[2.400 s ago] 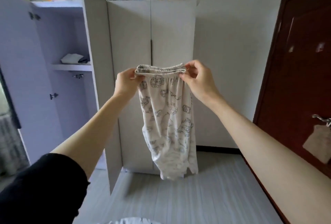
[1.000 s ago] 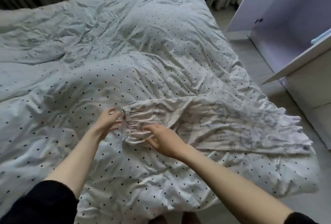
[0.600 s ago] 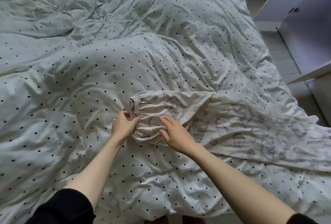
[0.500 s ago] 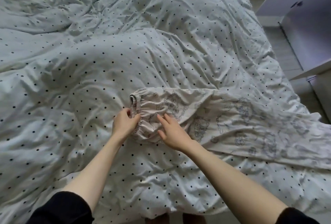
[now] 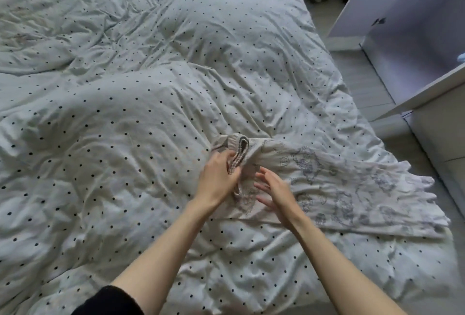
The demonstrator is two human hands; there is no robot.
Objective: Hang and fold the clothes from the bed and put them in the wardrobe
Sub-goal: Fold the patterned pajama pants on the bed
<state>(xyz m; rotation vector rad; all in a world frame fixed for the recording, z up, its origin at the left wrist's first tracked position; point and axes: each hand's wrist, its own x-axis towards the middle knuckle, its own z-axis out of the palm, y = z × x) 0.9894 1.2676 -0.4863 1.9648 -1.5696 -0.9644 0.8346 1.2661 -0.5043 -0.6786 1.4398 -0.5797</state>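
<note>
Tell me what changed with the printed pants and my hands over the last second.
The left hand now grips the elastic waistband and has lifted it, turning it back. The right hand came off the fabric, fingers open. The printed pants still lie stretched rightward on the dotted duvet.

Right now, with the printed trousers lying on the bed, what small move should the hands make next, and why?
Probably fold the waistband end over toward the legs. The left hand grips the bunched waistband, the right hand lies open on the printed trousers, which stretch flat to the right across the dotted duvet.
</note>
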